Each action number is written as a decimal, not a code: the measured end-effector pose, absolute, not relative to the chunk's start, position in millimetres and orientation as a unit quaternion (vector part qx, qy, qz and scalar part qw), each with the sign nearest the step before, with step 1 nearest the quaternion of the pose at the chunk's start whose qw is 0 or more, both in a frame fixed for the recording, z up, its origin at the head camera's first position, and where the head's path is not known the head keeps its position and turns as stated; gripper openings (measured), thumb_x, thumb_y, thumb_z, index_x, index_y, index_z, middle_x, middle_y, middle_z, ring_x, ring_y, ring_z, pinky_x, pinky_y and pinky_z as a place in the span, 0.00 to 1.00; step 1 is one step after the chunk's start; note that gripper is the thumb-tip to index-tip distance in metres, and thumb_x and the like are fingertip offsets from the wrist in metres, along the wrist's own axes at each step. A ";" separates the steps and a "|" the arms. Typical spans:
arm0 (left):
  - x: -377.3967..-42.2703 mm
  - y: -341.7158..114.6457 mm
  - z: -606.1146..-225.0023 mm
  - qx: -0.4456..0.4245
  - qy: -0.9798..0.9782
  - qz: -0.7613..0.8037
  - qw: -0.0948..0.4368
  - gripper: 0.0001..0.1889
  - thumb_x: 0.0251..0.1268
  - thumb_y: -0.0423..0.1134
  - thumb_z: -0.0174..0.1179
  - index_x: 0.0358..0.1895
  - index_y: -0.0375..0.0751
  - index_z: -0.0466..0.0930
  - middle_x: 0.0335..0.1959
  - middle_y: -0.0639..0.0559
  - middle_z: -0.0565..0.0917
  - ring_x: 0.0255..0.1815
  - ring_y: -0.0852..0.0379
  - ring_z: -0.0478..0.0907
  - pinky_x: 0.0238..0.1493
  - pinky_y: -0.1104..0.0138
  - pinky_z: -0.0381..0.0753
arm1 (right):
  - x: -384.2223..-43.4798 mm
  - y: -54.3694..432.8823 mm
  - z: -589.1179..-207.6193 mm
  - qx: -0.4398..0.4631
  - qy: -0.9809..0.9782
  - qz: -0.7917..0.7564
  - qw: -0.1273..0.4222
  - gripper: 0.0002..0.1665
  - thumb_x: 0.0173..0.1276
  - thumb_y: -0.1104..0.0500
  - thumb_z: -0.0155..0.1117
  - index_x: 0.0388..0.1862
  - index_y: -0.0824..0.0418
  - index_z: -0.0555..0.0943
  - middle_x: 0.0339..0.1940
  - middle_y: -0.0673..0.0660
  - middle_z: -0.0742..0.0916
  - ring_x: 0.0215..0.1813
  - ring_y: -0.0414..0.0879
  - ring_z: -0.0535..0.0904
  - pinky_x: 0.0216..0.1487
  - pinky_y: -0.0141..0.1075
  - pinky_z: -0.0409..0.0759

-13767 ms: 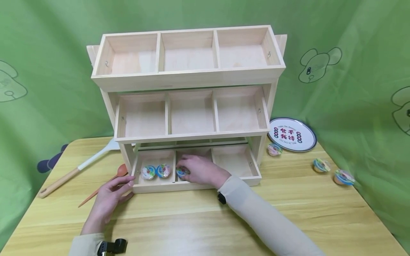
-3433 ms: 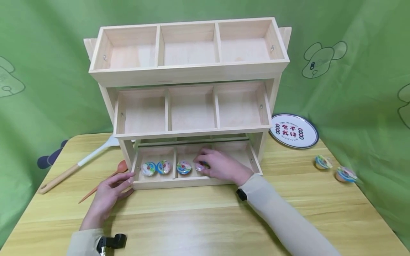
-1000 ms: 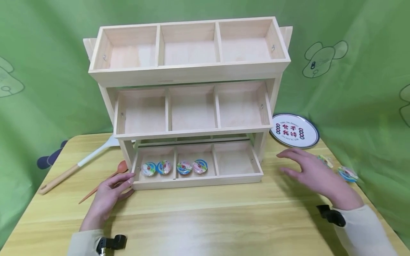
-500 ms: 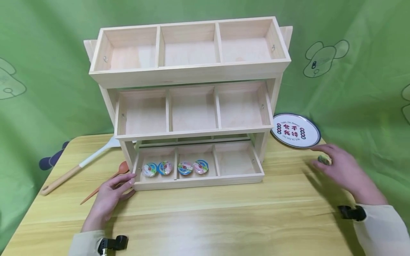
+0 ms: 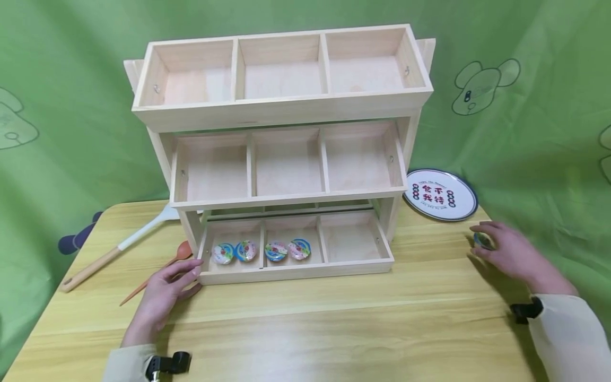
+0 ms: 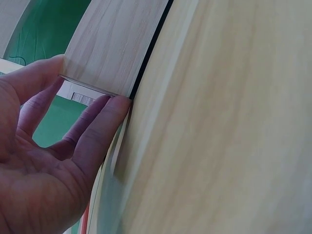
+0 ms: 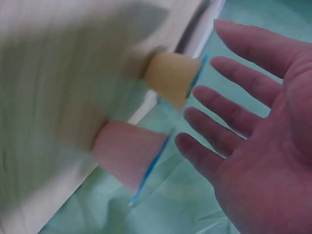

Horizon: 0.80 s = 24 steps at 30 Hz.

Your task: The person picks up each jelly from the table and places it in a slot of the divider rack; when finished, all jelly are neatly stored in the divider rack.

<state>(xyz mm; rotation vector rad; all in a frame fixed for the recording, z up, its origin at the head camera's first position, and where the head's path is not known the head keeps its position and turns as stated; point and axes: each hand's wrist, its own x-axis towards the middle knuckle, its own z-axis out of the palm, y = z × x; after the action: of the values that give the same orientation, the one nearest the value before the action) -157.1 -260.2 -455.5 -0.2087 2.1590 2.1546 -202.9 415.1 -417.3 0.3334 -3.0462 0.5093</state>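
My left hand (image 5: 164, 297) holds the left front corner of the bottom tray of a three-tier wooden rack (image 5: 296, 274), thumb on one edge of the panel (image 6: 114, 46) and fingertips on the other. Over at the table's right edge, my right hand (image 5: 517, 257) reaches around a small jelly cup (image 5: 483, 241). In the right wrist view its fingers are extended and apart from a yellow jelly cup (image 7: 170, 73) and a pink jelly cup (image 7: 126, 151). Two jelly cups (image 5: 223, 253) sit in the bottom tray's left compartment, two more (image 5: 299, 249) in its middle one.
Behind the right hand lies a white oval plate (image 5: 441, 196) with a blue rim, beside the rack. On the left are a white spatula (image 5: 138, 233) with a wooden handle and an orange spoon (image 5: 162, 268). A green curtain (image 5: 525, 122) hangs around the table.
Two jelly cups now stand in the middle compartment, and the one near the plate has left its spot. My right hand has gone from the tray to the right edge; the left stays put.
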 end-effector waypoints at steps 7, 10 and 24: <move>-157.7 -260.6 -456.1 -0.067 0.702 0.708 0.042 0.18 0.67 0.32 0.63 0.56 0.25 0.78 0.52 0.47 0.75 0.50 0.55 0.80 0.54 0.58 0.82 | -211.1 425.6 -421.0 0.110 -0.982 0.153 0.011 0.28 0.64 0.63 0.68 0.58 0.77 0.72 0.53 0.83 0.73 0.52 0.78 0.68 0.51 0.72 0.68; -157.5 -260.6 -456.3 -0.067 0.701 0.709 0.041 0.18 0.67 0.32 0.63 0.56 0.25 0.78 0.52 0.48 0.75 0.50 0.55 0.80 0.53 0.59 0.83 | -212.9 427.0 -420.5 0.109 -0.982 0.150 0.014 0.26 0.64 0.63 0.68 0.57 0.76 0.73 0.52 0.83 0.75 0.51 0.78 0.69 0.49 0.72 0.69; -157.9 -260.8 -456.0 -0.072 0.701 0.708 0.044 0.20 0.67 0.32 0.63 0.58 0.24 0.76 0.54 0.46 0.74 0.50 0.57 0.80 0.54 0.59 0.82 | -211.6 416.3 -415.2 0.119 -0.982 0.145 0.028 0.26 0.63 0.59 0.70 0.56 0.72 0.76 0.48 0.78 0.79 0.49 0.75 0.73 0.47 0.67 0.73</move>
<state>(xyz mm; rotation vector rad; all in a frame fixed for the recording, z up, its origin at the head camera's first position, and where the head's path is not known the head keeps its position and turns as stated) -157.9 -260.8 -456.0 -0.2207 2.1414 2.1648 -211.6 416.3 -415.2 0.3675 -3.0314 0.4474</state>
